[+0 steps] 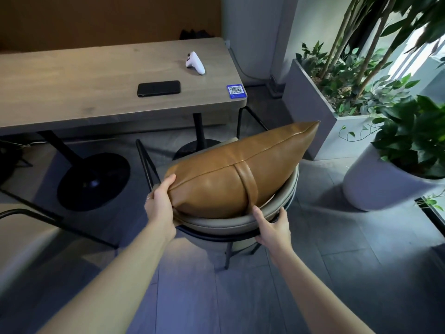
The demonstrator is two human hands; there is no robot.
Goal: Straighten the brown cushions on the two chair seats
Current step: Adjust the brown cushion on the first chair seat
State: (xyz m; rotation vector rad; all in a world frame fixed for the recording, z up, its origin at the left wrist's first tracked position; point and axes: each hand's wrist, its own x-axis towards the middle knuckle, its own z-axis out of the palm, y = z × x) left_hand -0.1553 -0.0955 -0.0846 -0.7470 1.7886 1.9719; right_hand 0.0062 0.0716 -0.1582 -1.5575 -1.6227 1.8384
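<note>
A brown leather cushion (231, 174) with a strap across its middle stands on edge in a round grey chair (216, 222), leaning against the curved backrest. Its far corner pokes up to the right, past the chair. My left hand (160, 201) grips the cushion's near left corner, thumb on top. My right hand (273, 226) wraps over the chair's backrest rim, its index finger touching the strap's lower end. Part of a second chair's black frame (31, 215) shows at the left; its seat and any cushion on it are out of view.
A long wooden table (72, 92) stands beyond the chair, bearing a black phone (159, 88), a white controller (195, 63) and a blue QR card (236, 90). Its black round bases (94, 182) sit on the floor. Planters with leafy plants (395, 131) crowd the right.
</note>
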